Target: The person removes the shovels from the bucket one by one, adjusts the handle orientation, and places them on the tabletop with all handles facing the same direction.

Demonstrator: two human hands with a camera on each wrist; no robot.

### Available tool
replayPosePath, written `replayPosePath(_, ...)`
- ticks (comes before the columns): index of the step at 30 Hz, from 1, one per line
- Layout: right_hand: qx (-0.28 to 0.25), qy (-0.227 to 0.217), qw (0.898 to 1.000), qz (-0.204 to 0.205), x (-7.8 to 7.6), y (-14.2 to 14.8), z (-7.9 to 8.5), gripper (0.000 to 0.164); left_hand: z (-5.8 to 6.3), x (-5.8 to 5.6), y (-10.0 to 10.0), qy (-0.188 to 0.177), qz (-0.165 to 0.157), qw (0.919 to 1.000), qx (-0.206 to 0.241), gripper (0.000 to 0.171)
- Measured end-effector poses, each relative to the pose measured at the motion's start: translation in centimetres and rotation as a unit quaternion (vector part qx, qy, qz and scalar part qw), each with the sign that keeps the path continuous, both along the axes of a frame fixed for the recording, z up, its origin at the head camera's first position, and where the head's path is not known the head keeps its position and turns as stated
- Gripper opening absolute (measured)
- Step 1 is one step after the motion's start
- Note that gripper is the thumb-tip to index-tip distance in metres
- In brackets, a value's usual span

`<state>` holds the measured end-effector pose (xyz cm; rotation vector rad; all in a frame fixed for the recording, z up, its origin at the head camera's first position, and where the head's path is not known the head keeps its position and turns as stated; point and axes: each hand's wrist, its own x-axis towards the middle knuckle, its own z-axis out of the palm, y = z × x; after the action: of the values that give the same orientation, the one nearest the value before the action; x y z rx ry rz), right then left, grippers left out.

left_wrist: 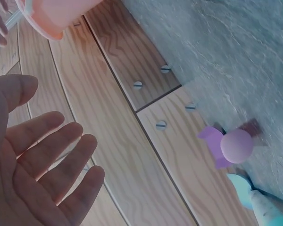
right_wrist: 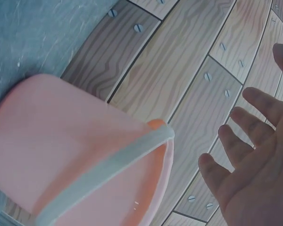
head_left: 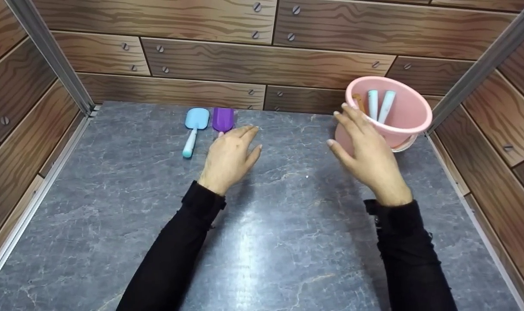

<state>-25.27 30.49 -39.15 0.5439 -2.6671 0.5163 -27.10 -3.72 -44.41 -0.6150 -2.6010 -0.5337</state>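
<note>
My left hand (head_left: 229,157) hovers over the table with loosely extended fingers and holds nothing. Just beyond its fingertips lies a purple toy shovel (head_left: 223,119), its handle mostly hidden by the hand in the head view. Left of that, a light blue toy shovel (head_left: 197,119) points its handle toward me. My right hand (head_left: 370,155), fingers spread and holding nothing, is in front of a pink bucket (head_left: 411,103) and overlaps its near side in the head view. Two light blue handles (head_left: 387,106) and an orange-brown piece (head_left: 358,102) show inside the bucket.
The grey marbled tabletop (head_left: 115,207) is bounded by wood-patterned panels (head_left: 210,56) at the back and both sides. Metal strips (head_left: 57,56) run up the corners. In the right wrist view, a pale bucket handle (right_wrist: 108,172) crosses the bucket's side.
</note>
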Motion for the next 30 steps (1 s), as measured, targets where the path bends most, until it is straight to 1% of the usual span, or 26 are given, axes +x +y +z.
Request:
replayPosePath(4, 0.005, 0.001, 1.000, -0.007, -0.5, 0.6, 1.0, 0.070, 0.0, 0.3, 0.5, 0.011, -0.011, 0.9999, 0.002, 0.051)
replayPosePath(10, 0.019, -0.005, 1.000, -0.017, -1.3, 1.6, 2.4, 0.069, 0.3, 0.9, 1.0, -0.004, -0.014, 0.9999, 0.000, 0.052)
replayPosePath(15, 0.035, -0.008, 0.999, -0.024, -2.4, 2.6, 3.2, 0.071, 0.5, 1.1, 1.3, -0.001, -0.035, 0.9994, 0.001, 0.052)
replayPosePath(20, 0.048, -0.040, 0.996, -0.065, -2.9, 3.3, 3.8, 0.069, 0.6, 1.2, 1.6, 0.010, -0.055, 0.9984, -0.001, 0.052)
replayPosePath(22, 0.055, -0.055, 0.993, -0.085, -3.1, 3.6, 3.9, 0.062, 0.6, 1.3, 1.7, 0.012, -0.061, 0.9980, 0.000, 0.052)
replayPosePath(25, 0.068, -0.062, 0.991, -0.102, -3.3, 4.0, 4.0, 0.043, 0.7, 1.4, 1.8, 0.013, -0.067, 0.9977, -0.001, 0.053)
replayPosePath(27, 0.071, -0.058, 0.990, -0.106, -3.4, 4.2, 4.0, 0.031, 0.7, 1.5, 1.9, 0.012, -0.068, 0.9976, -0.001, 0.053)
replayPosePath(30, 0.070, -0.042, 0.991, -0.105, -3.4, 4.3, 3.9, 0.025, 0.8, 1.5, 1.9, 0.010, -0.068, 0.9976, -0.004, 0.053)
